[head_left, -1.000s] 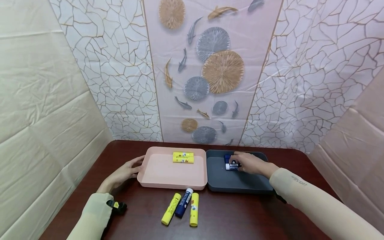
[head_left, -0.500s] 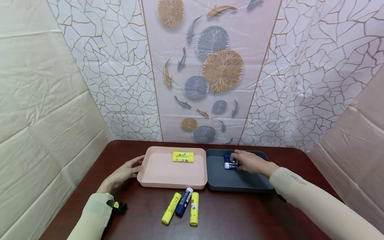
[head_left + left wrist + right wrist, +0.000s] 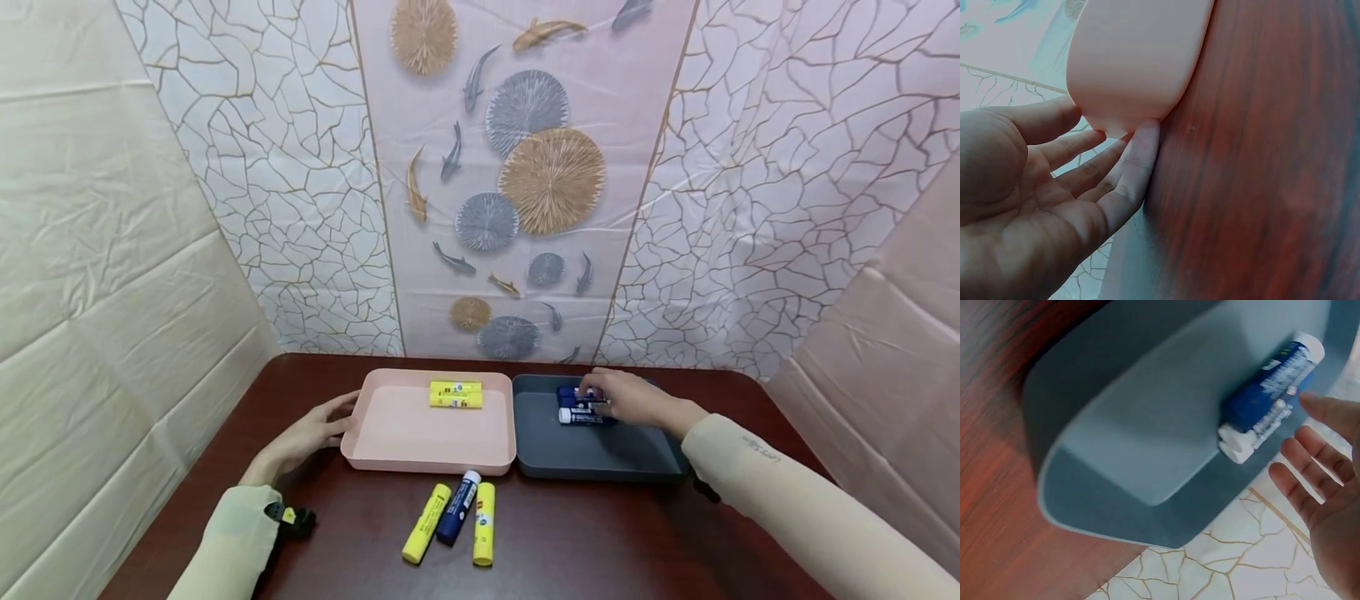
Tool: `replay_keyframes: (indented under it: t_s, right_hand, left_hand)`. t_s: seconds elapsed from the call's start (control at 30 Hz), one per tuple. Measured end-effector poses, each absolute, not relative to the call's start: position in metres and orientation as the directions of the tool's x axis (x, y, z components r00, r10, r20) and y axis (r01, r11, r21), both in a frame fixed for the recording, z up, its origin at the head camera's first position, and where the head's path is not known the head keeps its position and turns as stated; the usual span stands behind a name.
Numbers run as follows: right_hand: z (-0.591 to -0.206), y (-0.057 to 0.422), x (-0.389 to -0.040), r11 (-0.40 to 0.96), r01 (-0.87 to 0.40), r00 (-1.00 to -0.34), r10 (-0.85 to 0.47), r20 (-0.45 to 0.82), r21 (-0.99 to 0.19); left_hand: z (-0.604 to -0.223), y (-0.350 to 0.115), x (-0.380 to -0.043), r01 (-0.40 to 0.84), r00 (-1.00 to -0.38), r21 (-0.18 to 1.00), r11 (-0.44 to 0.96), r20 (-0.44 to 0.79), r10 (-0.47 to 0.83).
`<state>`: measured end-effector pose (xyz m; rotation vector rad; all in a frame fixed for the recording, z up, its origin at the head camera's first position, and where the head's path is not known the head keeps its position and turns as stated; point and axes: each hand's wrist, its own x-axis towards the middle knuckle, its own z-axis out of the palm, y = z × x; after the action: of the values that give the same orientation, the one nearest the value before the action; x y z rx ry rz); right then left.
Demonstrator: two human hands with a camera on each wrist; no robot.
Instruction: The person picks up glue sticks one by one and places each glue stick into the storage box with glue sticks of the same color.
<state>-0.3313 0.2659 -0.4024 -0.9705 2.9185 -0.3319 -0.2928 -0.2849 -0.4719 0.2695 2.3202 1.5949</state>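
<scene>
Hovering by the far edge of the dark grey tray [image 3: 637, 458], the right hand [image 3: 630, 400] has its thumb and fingers parted and grips nothing; whether the thumb touches the tubes cannot be told. Beside it, the blue tubes [image 3: 1266, 387] with white ends lie along that far edge, toward the tray's far left corner; at least 2 are visible, partly hidden by the fingers. The left hand [image 3: 311, 433], fingers extended and not clenched, touches the left edge of the pink tray [image 3: 427, 437]. Yellow tubes [image 3: 456, 401] lie side by side near the pink tray's far right corner. On the table [image 3: 585, 542], before the pink tray's near edge, 3 more rest: a navy stick [image 3: 459, 508] between 2 yellow sticks [image 3: 484, 525]. The 2 trays stand next to each other near the table's far edge.
</scene>
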Motion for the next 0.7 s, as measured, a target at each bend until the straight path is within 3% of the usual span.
replay_keyframes:
  t_s: [0.4,0.7]
  right_hand:
    - [-0.374,0.268,-0.321,0.703,-0.480,-0.853,-0.514,0.091,-0.524]
    - [-0.369,0.254,-0.291,0.633,-0.524,-0.824,-0.546,0.151,-0.570]
  left_hand:
    - [-0.473,-0.284,-0.296,-0.013,-0.934,0.932,0.363,-0.141,0.329]
    - [-0.475,-0.286,-0.293,-0.015,-0.934,0.929,0.370,-0.145,0.327]
